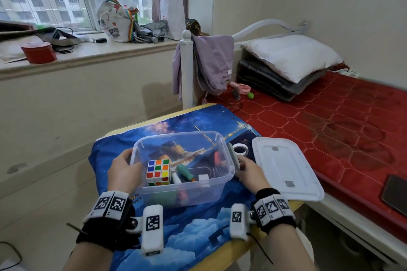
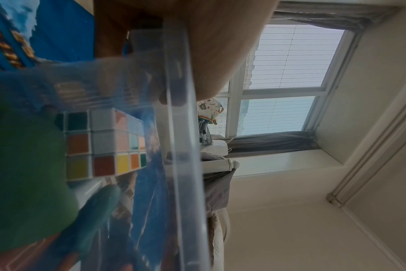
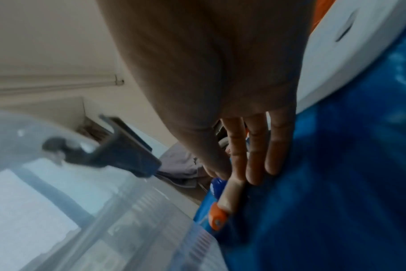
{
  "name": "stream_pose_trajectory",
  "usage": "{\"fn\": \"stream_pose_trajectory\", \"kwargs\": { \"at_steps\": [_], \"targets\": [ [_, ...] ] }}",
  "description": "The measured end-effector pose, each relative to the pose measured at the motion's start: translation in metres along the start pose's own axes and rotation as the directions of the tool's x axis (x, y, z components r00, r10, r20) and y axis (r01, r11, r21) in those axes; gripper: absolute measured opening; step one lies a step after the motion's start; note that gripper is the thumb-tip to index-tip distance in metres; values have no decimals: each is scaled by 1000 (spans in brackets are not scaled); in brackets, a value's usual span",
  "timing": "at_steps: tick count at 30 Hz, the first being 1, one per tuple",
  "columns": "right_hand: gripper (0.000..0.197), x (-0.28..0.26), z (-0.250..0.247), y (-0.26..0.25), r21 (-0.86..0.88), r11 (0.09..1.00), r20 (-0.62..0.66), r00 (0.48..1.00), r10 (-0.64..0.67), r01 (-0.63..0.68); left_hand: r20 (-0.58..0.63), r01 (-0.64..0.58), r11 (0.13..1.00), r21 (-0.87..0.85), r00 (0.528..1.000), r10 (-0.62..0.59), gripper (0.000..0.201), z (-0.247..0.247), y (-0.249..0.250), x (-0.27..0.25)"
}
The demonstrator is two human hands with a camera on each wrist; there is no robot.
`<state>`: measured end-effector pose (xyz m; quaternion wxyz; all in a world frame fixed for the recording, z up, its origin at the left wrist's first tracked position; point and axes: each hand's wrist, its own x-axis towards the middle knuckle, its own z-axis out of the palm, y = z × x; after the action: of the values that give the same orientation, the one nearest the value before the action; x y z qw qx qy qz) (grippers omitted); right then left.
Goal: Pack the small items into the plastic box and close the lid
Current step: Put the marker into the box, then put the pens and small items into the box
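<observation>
A clear plastic box (image 1: 187,193) stands open on the blue printed cloth (image 1: 198,233). Inside lie a colour cube (image 1: 158,171), a green-handled tool (image 1: 185,171) and a small white block (image 1: 203,178). My left hand (image 1: 128,158) grips the box's left rim (image 2: 186,165), thumb on one side, fingers on the other. My right hand (image 1: 242,159) reaches down beside the box's grey latch (image 1: 233,156). Its straight fingers (image 3: 255,165) touch a small beige stick with an orange end (image 3: 227,199) lying on the cloth. The white lid (image 1: 286,167) lies flat to the right.
A white tape roll (image 1: 241,148) sits on the cloth just behind my right hand. The red-covered bed (image 1: 330,121) adjoins the table on the right, with a dark phone (image 1: 396,191) on it. The cluttered windowsill (image 1: 88,50) is far behind.
</observation>
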<state>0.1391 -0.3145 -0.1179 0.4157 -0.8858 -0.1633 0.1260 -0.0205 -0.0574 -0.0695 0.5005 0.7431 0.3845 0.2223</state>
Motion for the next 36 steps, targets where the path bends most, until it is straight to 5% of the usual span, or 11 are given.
{"fn": "stream_pose_trajectory", "kwargs": {
  "at_steps": [4, 14, 27, 31, 36],
  "targets": [
    [12, -2, 8, -11, -77, 996, -22, 999, -38, 36, 6, -2, 1000, 10, 1000, 2, 38, 0, 0, 0],
    [13, 15, 13, -7, -219, 976, -62, 998, -12, -1, 7, 8, 1000, 18, 1000, -8, 39, 0, 0, 1],
    [3, 6, 8, 2, -216, 968, -335, 941, 49, -127, 8, 14, 1000, 8, 1000, -14, 39, -1, 4, -3],
    [21, -2, -1, -8, -275, 949, -435, 900, 22, -156, 19, 32, 999, -18, 999, -31, 40, -2, 5, -3],
    [32, -13, -15, -27, -142, 979, -540, 841, 46, -144, 20, 37, 999, -38, 999, -36, 42, -2, 4, -4]
  ]
}}
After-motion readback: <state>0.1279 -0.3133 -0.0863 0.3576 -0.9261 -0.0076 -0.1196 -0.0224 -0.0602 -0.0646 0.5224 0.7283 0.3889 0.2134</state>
